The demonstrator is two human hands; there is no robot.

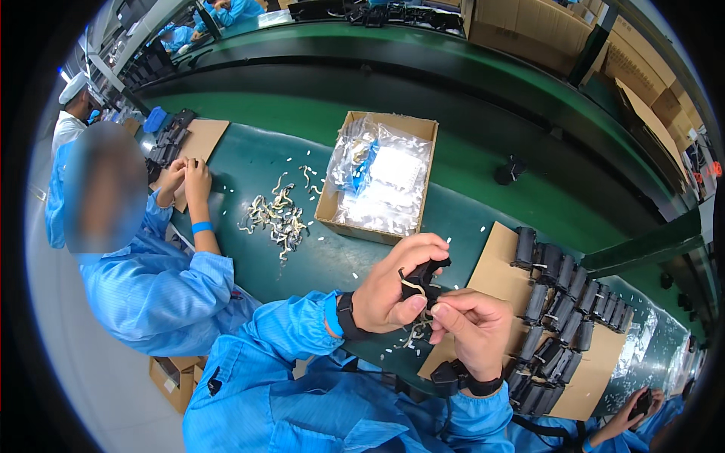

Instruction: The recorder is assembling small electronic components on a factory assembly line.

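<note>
My left hand [389, 294] is closed around a small black plastic part [424, 276], held up over the bench. A thin cream-coloured wire [411, 284] curves across that part beside my left thumb. With thumb and forefinger pressed together, my right hand [477, 326] pinches at the part's lower edge; what sits between those fingertips is too small to make out. Below both hands lies a small bunch of cream and dark wires [414, 337], partly hidden by my fingers. A larger loose pile of similar short wires [281, 219] lies farther left.
An open cardboard box [325, 208] holds clear bags of small white pieces. Rows of black plastic housings [563, 309] lie on a cardboard sheet [491, 260] at right. At left a co-worker [162, 283] handles a part; another person's hands [634, 411] show lower right. White bits dot the green bench.
</note>
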